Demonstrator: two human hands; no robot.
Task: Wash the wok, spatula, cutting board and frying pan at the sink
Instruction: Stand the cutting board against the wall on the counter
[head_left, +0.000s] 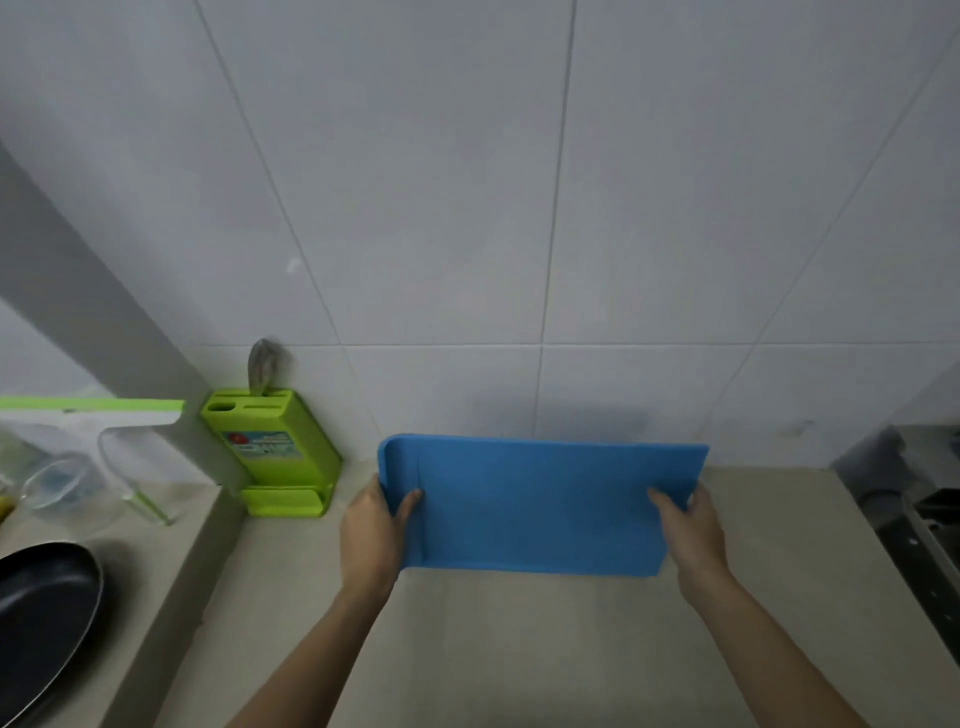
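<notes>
A blue cutting board (535, 504) is held upright in front of the tiled wall, above the beige counter (519, 649). My left hand (371, 535) grips its left edge with the thumb over the front face. My right hand (691, 530) grips its right edge the same way. A black frying pan (41, 618) lies at the lower left on a lower level of the counter. No wok or spatula shows in this view.
A green knife block (272, 452) stands by the wall left of the board. Glass containers (62, 488) and a green-edged shelf (93, 408) sit at the far left. Dark metal stove parts (919, 509) fill the right edge.
</notes>
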